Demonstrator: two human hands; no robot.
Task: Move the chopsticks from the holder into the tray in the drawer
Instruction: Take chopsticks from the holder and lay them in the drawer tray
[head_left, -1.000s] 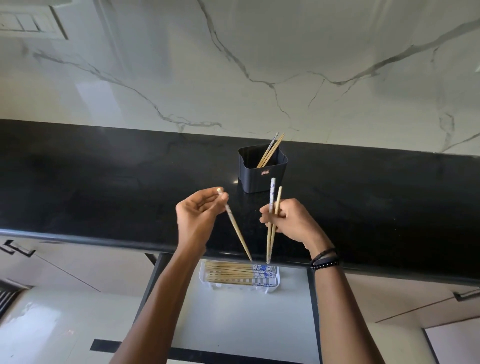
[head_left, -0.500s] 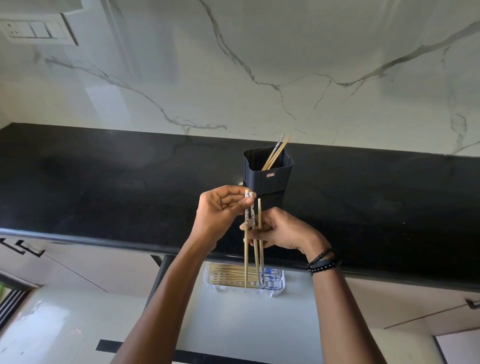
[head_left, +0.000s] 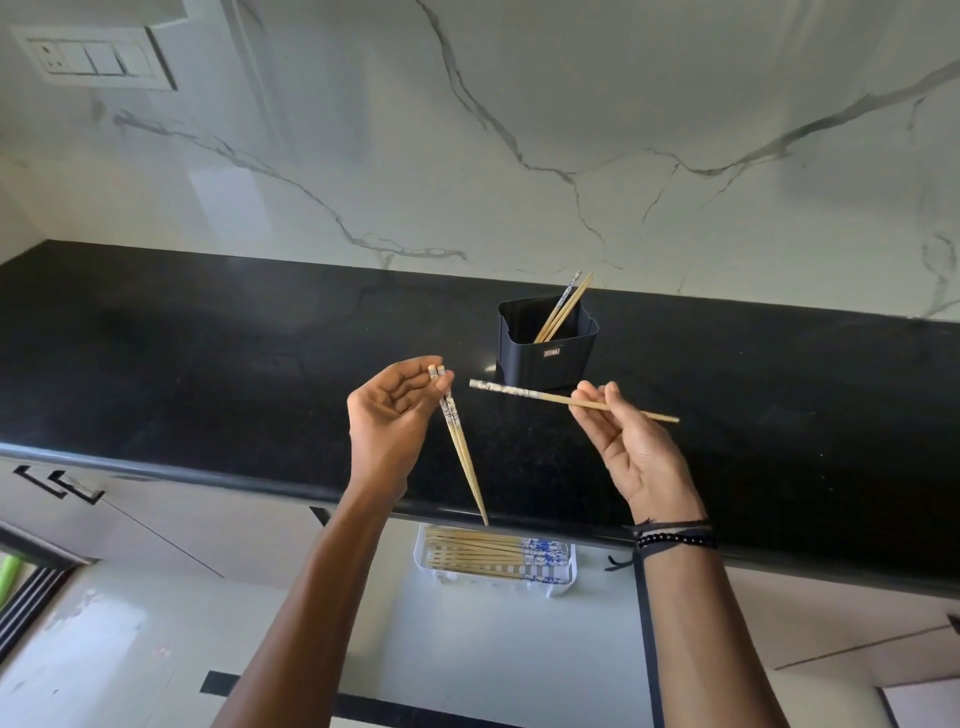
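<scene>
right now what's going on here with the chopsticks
A person is sorting chopsticks. The left hand pinches a pair by the tops, tips pointing down toward the tray. The right hand holds one chopstick roughly level. A few more lean in the holder on the counter, and many lie in the tray in the open drawer.

The holder (head_left: 519, 353) stands on the counter (head_left: 208, 364), the tray (head_left: 493, 582) in the drawer (head_left: 493, 654) below.
</scene>
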